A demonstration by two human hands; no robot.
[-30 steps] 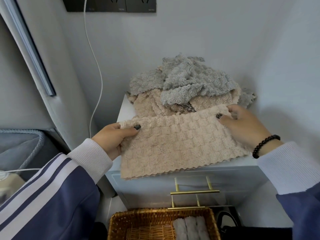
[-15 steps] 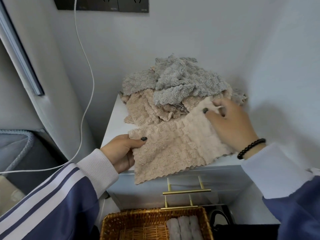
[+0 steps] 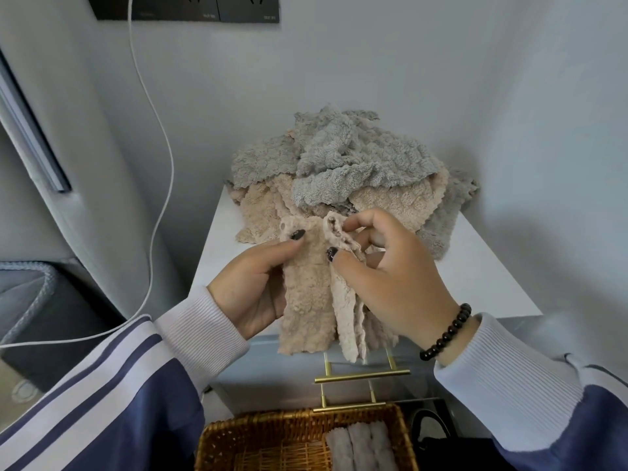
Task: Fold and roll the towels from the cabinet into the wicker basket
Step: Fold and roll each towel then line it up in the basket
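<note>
A beige towel [image 3: 307, 300] hangs folded in a narrow strip over the front edge of the white cabinet top [image 3: 475, 280]. My left hand [image 3: 258, 283] grips its left side, thumb on top. My right hand [image 3: 390, 266] pinches the upper right corner between thumb and fingers. Behind my hands lies a heap of grey and beige towels [image 3: 343, 171]. Below, the wicker basket [image 3: 251, 440] holds three rolled grey towels [image 3: 362, 447] at its right side.
A white cable [image 3: 159, 164] hangs from the dark wall sockets [image 3: 210, 8] at the left. Gold drawer handles [image 3: 362, 375] stick out on the cabinet front. A dark bin [image 3: 40, 307] stands at the left, walls close in at back and right.
The spread beige towel was folded over: my right hand brought its right edge across to my left hand, and the towel is now a narrow hanging strip.
</note>
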